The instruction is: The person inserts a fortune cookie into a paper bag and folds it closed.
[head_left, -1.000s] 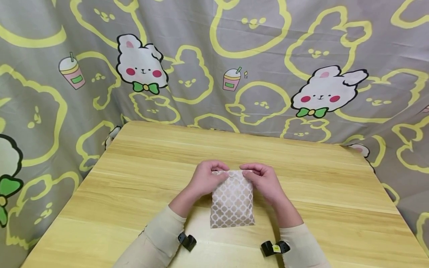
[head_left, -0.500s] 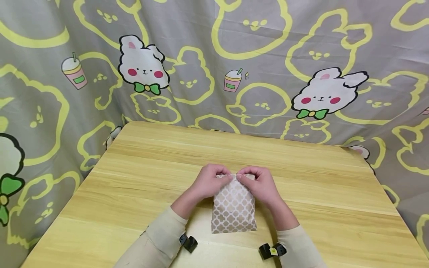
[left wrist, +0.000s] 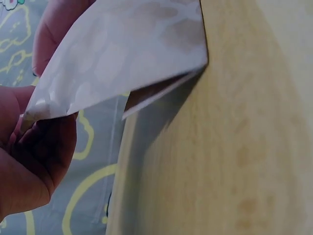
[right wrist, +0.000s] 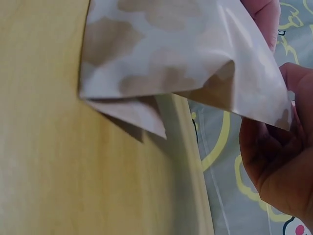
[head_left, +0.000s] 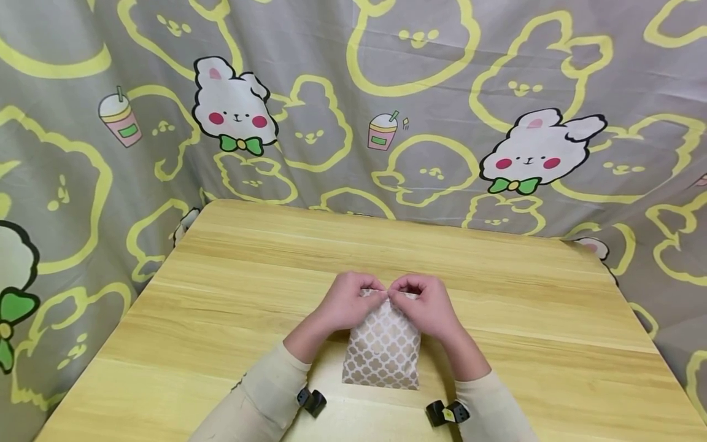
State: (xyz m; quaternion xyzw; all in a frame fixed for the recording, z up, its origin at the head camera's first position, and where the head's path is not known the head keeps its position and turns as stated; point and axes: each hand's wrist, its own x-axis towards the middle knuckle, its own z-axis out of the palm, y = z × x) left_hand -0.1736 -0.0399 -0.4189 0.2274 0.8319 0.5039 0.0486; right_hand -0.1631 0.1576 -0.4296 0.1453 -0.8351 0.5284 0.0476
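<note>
A beige paper bag [head_left: 382, 350] with a white quatrefoil lattice stands in front of the person at the middle of the table. My left hand [head_left: 348, 304] pinches its top edge between thumb and fingers. On the other side my right hand [head_left: 429, 310] pinches the same edge, the two thumb tips nearly meeting at the middle. In the left wrist view the bag [left wrist: 122, 49] leans up from the table, its bottom fold partly spread. The right wrist view shows a crease in the bag [right wrist: 161, 49] near the right hand [right wrist: 286, 161]. The bag's inside is hidden.
The wooden table [head_left: 248, 245] spreads out around the bag. A grey curtain [head_left: 331, 55] with yellow outlines and white rabbits hangs behind it and at both sides. Black wrist cameras [head_left: 312, 402] sit on the beige sleeves [head_left: 265, 387].
The hands have come closer together along the bag's top edge, from apart to nearly touching. Bag and hands have also shifted slightly toward the person.
</note>
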